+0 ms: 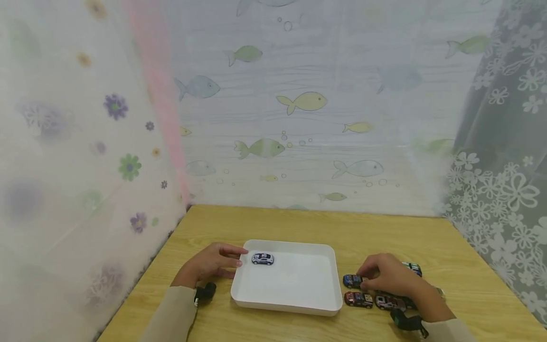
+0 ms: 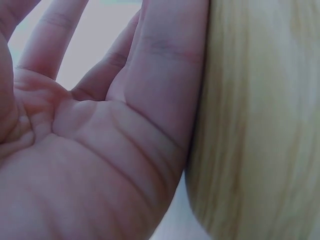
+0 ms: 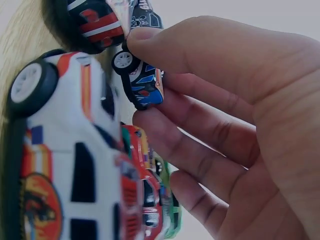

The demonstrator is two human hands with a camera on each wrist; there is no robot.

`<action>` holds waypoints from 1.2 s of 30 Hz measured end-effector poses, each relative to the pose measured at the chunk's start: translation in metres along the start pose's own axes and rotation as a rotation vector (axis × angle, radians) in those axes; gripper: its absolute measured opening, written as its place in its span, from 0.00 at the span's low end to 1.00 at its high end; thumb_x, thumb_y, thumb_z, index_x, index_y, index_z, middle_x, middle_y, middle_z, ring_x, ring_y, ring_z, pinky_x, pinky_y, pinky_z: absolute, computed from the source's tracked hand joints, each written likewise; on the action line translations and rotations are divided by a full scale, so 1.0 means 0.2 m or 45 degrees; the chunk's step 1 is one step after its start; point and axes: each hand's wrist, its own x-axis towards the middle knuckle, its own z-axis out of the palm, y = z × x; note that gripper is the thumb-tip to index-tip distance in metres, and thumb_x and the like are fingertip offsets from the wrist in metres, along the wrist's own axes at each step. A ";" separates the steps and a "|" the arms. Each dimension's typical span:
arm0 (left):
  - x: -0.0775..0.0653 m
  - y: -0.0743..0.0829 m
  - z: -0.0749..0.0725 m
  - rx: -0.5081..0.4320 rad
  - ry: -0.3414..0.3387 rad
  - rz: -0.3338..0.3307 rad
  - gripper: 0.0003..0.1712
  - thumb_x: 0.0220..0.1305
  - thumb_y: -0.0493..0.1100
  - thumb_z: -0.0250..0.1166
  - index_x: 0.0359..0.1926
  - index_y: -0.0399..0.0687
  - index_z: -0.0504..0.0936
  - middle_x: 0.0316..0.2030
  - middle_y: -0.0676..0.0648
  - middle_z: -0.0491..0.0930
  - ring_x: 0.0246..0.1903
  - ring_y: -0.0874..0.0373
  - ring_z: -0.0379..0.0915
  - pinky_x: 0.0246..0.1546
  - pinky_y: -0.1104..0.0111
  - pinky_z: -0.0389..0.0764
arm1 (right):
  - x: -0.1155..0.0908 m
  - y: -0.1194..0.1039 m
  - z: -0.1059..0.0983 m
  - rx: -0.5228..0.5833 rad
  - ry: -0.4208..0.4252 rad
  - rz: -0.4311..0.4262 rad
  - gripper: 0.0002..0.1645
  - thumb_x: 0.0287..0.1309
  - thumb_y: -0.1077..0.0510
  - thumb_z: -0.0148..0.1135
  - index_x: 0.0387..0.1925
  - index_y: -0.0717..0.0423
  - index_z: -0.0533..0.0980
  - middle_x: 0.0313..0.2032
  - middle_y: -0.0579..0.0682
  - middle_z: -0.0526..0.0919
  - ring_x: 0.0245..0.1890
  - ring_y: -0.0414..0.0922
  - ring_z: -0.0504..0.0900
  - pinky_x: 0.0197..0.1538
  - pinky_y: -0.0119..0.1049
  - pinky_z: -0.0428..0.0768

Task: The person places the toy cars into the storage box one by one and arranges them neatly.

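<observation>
A shallow white tray lies on the table, with a white-and-dark toy car in its back left corner. My left hand is at the tray's left rim, its fingertips right at the edge; the left wrist view shows the palm with the fingers extended. To the right of the tray, my right hand pinches a blue-and-black toy car between thumb and fingers. A red toy car and a white toy car with orange stripes stand just in front of that hand.
More toy cars, among them a green-and-white one, lie behind and beneath my right hand, partly hidden by it. The wooden table ends against fish-patterned curtains at the back and a flowered curtain on the left.
</observation>
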 end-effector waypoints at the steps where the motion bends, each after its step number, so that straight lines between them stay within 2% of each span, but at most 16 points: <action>1: 0.00 0.00 0.00 -0.002 -0.001 0.000 0.34 0.60 0.42 0.77 0.67 0.42 0.80 0.66 0.39 0.77 0.57 0.50 0.81 0.51 0.53 0.87 | 0.00 -0.01 0.00 -0.014 0.011 0.004 0.11 0.58 0.48 0.77 0.42 0.44 0.88 0.42 0.41 0.87 0.38 0.34 0.83 0.39 0.32 0.84; 8: 0.00 0.00 -0.01 0.013 0.004 -0.009 0.33 0.61 0.43 0.77 0.67 0.43 0.80 0.67 0.39 0.76 0.57 0.50 0.80 0.51 0.53 0.87 | 0.01 -0.06 -0.02 -0.086 0.069 -0.008 0.11 0.57 0.48 0.77 0.42 0.44 0.88 0.40 0.39 0.87 0.37 0.34 0.83 0.39 0.32 0.84; 19: 0.00 0.01 0.00 0.038 -0.007 -0.007 0.31 0.62 0.42 0.76 0.66 0.45 0.81 0.68 0.38 0.74 0.58 0.49 0.80 0.51 0.54 0.88 | 0.04 -0.15 -0.05 -0.120 0.149 -0.025 0.10 0.58 0.48 0.77 0.42 0.41 0.88 0.37 0.36 0.85 0.36 0.34 0.81 0.37 0.32 0.82; 27: 0.01 0.01 -0.01 0.059 0.004 -0.001 0.31 0.61 0.43 0.77 0.66 0.44 0.81 0.67 0.38 0.75 0.57 0.50 0.80 0.50 0.54 0.88 | 0.11 -0.21 -0.05 -0.127 0.147 -0.097 0.09 0.60 0.49 0.76 0.43 0.40 0.88 0.39 0.36 0.85 0.38 0.34 0.82 0.42 0.37 0.86; 36: 0.01 0.01 0.00 0.048 0.010 -0.002 0.30 0.62 0.42 0.76 0.65 0.45 0.82 0.67 0.39 0.76 0.58 0.49 0.80 0.50 0.53 0.88 | 0.20 -0.27 -0.01 -0.117 0.127 -0.122 0.09 0.59 0.51 0.76 0.42 0.40 0.88 0.38 0.35 0.85 0.37 0.32 0.82 0.42 0.34 0.85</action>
